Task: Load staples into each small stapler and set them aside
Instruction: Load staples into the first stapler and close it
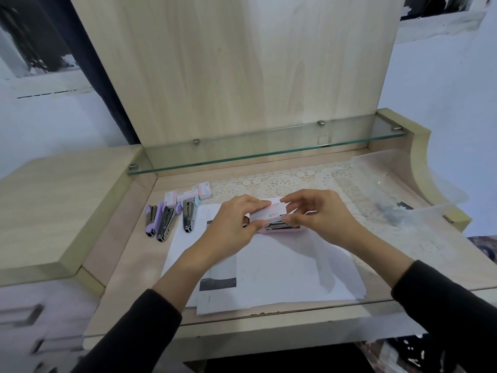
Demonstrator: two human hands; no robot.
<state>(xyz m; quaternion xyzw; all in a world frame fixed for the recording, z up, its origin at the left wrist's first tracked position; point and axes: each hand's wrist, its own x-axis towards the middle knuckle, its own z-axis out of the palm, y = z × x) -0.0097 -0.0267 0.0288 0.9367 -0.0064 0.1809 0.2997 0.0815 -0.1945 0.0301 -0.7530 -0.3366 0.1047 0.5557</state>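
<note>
The step in hand looks like opening the staple box point(267, 214). It is best kept level, with the end flap eased out slowly, so the strips neither spill nor snap before they reach the magazine. The box is held between both hands, just above the open pink stapler point(282, 228), which lies on sheets of paper point(290, 270) beneath the fingers. The left hand point(234, 222) grips the box's left end, and the right hand point(320, 214) pinches the flap at the other end with curled fingers. Other small staplers point(164, 220) lie well left of the left hand.
</note>
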